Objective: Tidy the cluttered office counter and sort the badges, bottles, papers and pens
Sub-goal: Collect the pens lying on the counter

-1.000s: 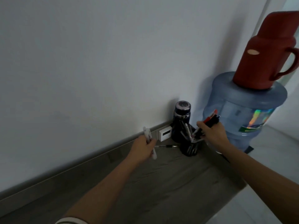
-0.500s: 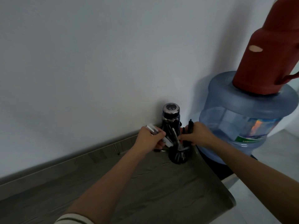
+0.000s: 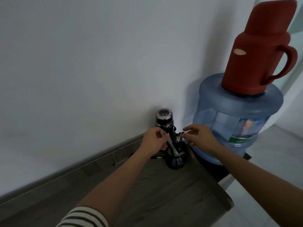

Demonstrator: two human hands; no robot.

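A black mesh pen holder (image 3: 175,162) stands at the far right corner of the grey wood counter (image 3: 147,194), with several pens in it. My left hand (image 3: 153,141) grips white pens (image 3: 220,145) whose lower ends reach down into the holder. My right hand (image 3: 200,136) hovers just right of the holder's rim with fingers spread and nothing in them. A dark flask (image 3: 164,120) with a shiny lid stands against the wall right behind the holder. One dark pen (image 3: 155,157) lies on the counter under my left hand.
A large blue water jug (image 3: 237,122) stands just past the counter's right edge, with a red thermos (image 3: 259,49) on top of it. A white wall (image 3: 82,63) backs the counter. The counter ends at the right in a slanted edge.
My right hand let its dark and red pens go into the holder and opened. My left hand carried the white pens right, from the wall side to the holder's mouth.
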